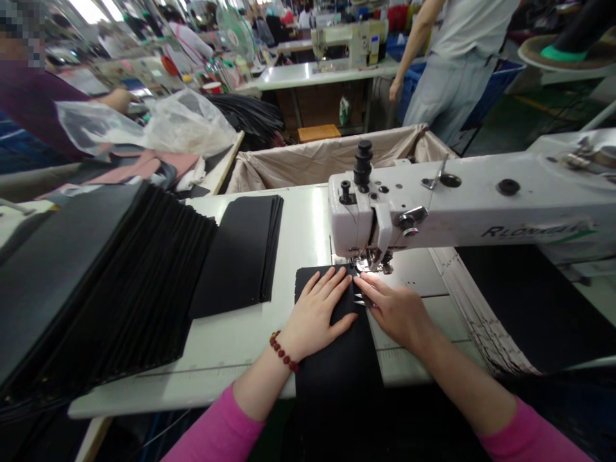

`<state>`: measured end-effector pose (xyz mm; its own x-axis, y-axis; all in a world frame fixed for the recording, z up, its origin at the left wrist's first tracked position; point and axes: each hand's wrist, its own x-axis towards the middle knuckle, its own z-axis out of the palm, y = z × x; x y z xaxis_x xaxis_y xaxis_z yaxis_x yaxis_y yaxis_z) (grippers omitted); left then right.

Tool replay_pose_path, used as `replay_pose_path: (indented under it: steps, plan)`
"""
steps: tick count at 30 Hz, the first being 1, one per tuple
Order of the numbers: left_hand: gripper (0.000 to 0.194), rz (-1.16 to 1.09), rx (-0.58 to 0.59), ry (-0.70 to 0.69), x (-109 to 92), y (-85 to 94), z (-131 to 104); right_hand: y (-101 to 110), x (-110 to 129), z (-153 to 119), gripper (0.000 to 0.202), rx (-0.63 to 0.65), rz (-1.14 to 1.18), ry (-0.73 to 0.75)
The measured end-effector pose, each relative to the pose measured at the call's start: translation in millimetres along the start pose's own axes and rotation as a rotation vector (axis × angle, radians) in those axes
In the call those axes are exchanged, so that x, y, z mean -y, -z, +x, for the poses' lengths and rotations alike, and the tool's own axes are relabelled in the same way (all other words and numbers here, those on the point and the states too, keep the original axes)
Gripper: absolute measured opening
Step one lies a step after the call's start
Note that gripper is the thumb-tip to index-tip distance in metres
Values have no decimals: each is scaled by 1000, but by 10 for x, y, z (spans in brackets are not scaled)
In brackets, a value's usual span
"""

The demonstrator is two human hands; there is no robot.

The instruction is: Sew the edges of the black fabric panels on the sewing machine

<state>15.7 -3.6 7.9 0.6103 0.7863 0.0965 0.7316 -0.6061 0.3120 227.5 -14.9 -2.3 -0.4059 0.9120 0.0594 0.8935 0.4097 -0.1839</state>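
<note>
At centre of the head view, with the clock face laid on the left hand and twelve pointing away from the wearer:

Item: black panel (337, 398), flat on the white sewing table (303, 231), its near end running past the table edge toward six. Long axis roughly twelve to six; far edge close by the presser foot (368, 264), which lies between one and two.

Item: left hand (317, 314), open, palm down on the panel, fingers spread toward one. Beaded bracelet (283, 351) at the wrist.

Item: right hand (399, 311), at three, closed around small snips (360, 299), handles hidden, blades pointing toward nine over the panel's right-hand edge. Fingertips rest at that edge, just short of the presser foot; of the two hands, this one is nearer to it. Counted from the right hand, the foot sits at eleven.

Item: sewing machine (457, 199), white, at two.

Item: small black stack (235, 244), at ten.

Item: large black stack (96, 276), past it, between nine and ten.

Item: pale-edged stack (524, 308), at three, beyond the right forearm.
</note>
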Motion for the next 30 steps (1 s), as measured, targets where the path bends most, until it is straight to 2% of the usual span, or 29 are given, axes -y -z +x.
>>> replay_pose_path:
  steps: [30]
  plan:
    - [58, -43, -21, -5, 70, -26, 33, -32, -13, -11, 52, -26, -34, 15]
